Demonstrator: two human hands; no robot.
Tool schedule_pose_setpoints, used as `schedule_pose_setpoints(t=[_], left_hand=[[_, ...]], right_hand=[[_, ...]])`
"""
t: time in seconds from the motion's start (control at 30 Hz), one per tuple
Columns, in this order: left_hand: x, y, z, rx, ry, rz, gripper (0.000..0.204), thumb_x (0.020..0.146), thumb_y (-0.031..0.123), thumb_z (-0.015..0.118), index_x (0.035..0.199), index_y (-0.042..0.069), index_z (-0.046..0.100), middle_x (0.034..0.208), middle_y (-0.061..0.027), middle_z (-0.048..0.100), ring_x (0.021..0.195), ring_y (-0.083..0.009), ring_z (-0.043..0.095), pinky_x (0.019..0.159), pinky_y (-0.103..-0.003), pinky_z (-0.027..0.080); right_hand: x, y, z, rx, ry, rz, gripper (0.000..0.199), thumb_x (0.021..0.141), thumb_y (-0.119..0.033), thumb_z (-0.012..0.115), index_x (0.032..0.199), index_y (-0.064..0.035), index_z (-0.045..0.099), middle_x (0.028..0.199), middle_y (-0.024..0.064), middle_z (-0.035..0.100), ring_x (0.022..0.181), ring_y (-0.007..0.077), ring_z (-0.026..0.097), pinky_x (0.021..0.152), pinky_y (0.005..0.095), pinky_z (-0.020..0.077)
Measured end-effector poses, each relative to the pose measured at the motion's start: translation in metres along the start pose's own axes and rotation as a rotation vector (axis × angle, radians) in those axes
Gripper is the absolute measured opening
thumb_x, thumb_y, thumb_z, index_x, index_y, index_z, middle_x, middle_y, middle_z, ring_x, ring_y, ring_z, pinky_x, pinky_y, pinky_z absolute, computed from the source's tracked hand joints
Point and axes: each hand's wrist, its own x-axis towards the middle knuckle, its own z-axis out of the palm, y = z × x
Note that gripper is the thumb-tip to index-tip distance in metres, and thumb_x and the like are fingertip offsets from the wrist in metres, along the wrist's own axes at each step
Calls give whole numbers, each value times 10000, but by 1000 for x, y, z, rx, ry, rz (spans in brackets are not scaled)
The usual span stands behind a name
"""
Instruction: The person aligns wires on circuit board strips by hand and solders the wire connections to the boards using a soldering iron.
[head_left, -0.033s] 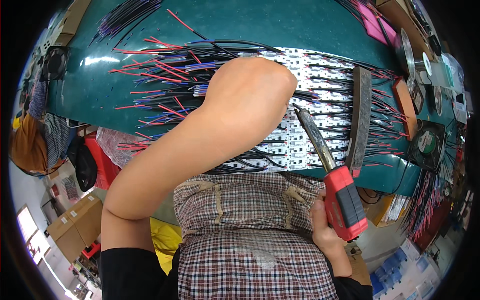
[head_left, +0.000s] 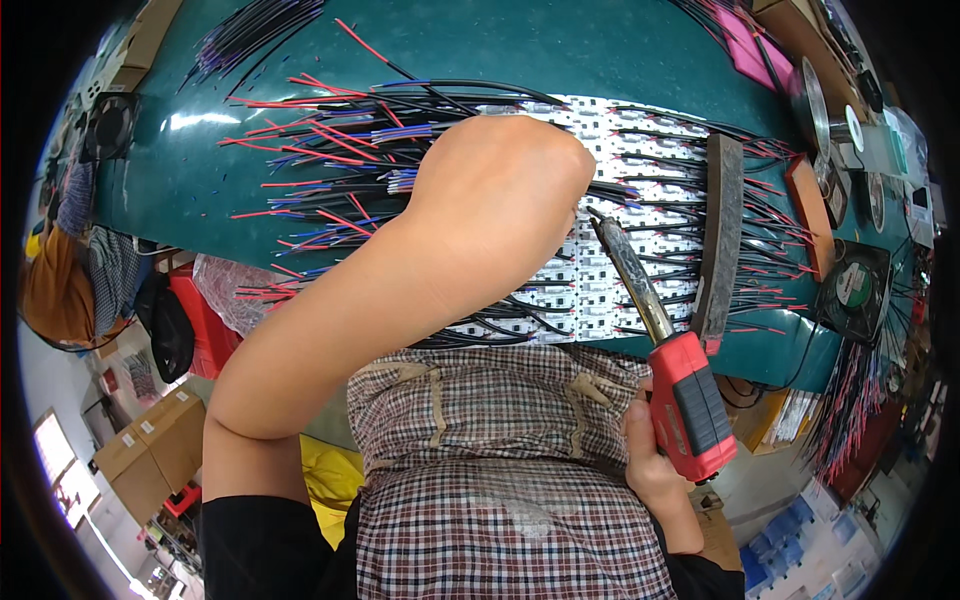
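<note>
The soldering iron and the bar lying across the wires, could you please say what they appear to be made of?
Soldering iron: glossy red plastic handle with a dark grip panel; dull, scorched metal shaft. Bar: dark, rough and matte, perhaps worn metal or wood; unclear.

Looking down from head height, from the left one of two head-worn fisheye lenses, over the wearer's own checked apron (head_left: 500,480) and onto a teal workbench (head_left: 560,50). Facing forward and steeply downward, with the bench's near edge bending across the middle and its far edge curving toward the upper rim. Sitting very close to the left forearm (head_left: 400,290), filling the centre and hiding much of the white circuit strips (head_left: 640,180) behind it. Catching the right hand (head_left: 655,455) low at the right, gripping a red-handled soldering iron (head_left: 680,390). Taking in floor and cardboard boxes (head_left: 150,450) at the lower left rim. Offering one view only, nothing shared.
</note>
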Motion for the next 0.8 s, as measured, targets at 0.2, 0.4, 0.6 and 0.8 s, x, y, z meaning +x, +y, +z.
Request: schedule_pose_setpoints(t=[0.2,0.4,0.6,0.8], left_hand=[[-1,-1,0,-5,4,17,163,791,168,736,774,12,691,733,-160,658,742,-366,660,693,-483,519],[-3,1,0,-4,2,9,167,793,158,729,758,4,673,723,-155,654,728,-365,657,673,-469,519],[-5,2,5,-18,39,32,161,796,145,725,756,4,658,728,-150,650,707,-360,657,659,-464,518],[-5,5,3,-4,43,21,166,796,137,722,744,3,639,730,-154,650,708,-357,658,657,-463,521]], right_hand=[[5,2,2,6,-24,-33,181,840,-74,741,982,15,672,846,134,633,684,287,637,622,363,508],[7,3,5,5,-40,-23,159,831,-65,739,959,7,678,838,130,634,676,292,634,618,362,506],[10,4,8,-53,-9,-126,170,818,-58,747,953,19,678,878,148,653,704,300,657,641,364,526],[13,-1,6,-65,-13,-177,175,818,-57,749,954,26,675,877,150,652,707,296,657,640,359,528]])
